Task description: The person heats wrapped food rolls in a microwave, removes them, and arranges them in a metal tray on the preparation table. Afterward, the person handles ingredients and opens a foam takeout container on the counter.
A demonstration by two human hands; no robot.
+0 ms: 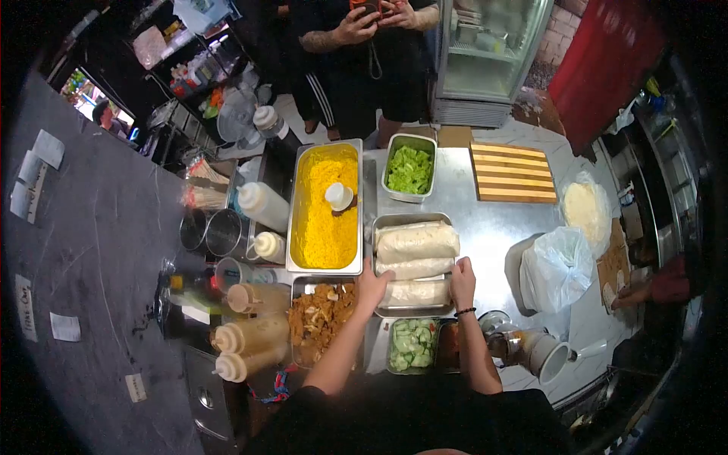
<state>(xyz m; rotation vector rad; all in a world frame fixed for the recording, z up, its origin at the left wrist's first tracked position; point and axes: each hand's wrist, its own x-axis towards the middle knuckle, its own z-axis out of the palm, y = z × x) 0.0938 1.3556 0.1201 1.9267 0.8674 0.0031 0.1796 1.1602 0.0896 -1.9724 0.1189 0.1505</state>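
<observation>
Several pale rolled wraps [417, 243] lie side by side in a metal tray [413, 220] at the middle of the steel table. My left hand [373, 284] is at the tray's left side, its fingers closed round the edge near the lower wraps. At the right side, my right hand [462, 282] has its fingers curled against the tray's edge. A large pan of yellow rice [326, 227] with a white cup [338, 196] in it stands left of the tray. Browned meat pieces [322, 318] fill a pan beside my left forearm.
Lettuce [409, 168] and sliced cucumber [413, 343] sit in containers behind and in front of the tray. A striped board [513, 173] and a plastic bag [557, 269] are on the right. Sauce bottles [262, 206] line the left. People stand across the table.
</observation>
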